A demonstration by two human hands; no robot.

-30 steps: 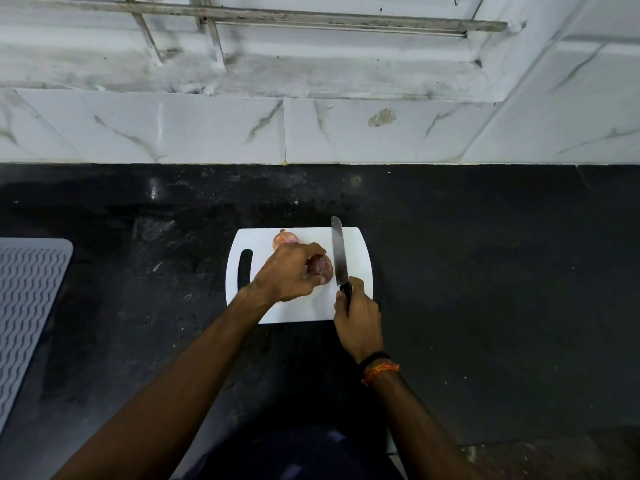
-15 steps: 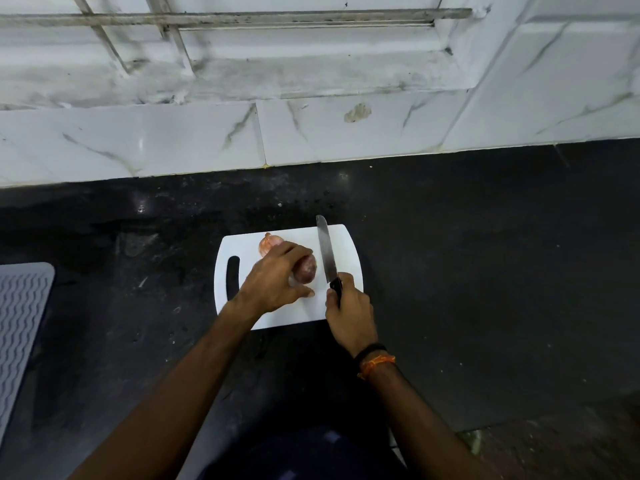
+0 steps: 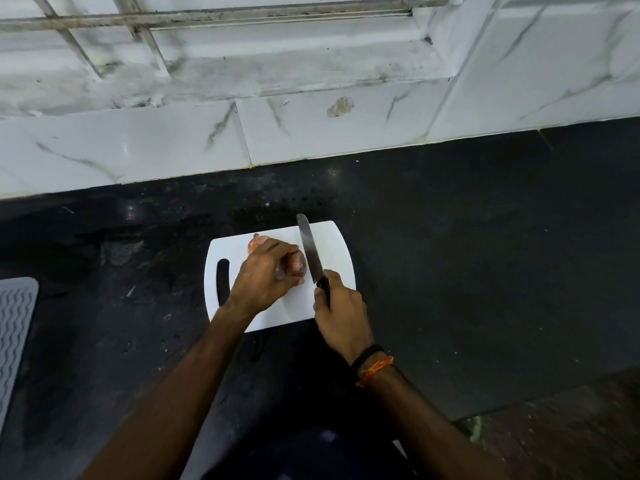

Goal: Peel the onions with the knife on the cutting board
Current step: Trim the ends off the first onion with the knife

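Note:
A white cutting board (image 3: 337,249) with a handle slot lies on the black counter. My left hand (image 3: 265,277) grips a dark red onion (image 3: 297,266) on the board, fingers curled over its top. A second, paler onion (image 3: 257,241) peeks out behind that hand. My right hand (image 3: 341,313) holds the black handle of a knife (image 3: 309,249); the blade points away from me and lies right beside the held onion's right side. Whether the edge touches the onion is hard to tell.
The black stone counter (image 3: 467,271) runs wide to the right and left of the board. A grey ribbed mat (image 3: 15,327) lies at the far left edge. White marble wall tiles (image 3: 311,133) rise behind the counter. The counter's front edge is near my body.
The view has shifted, so the board sits slightly lower and left. Both hands keep their grips; the knife blade stays next to the onion with little movement.

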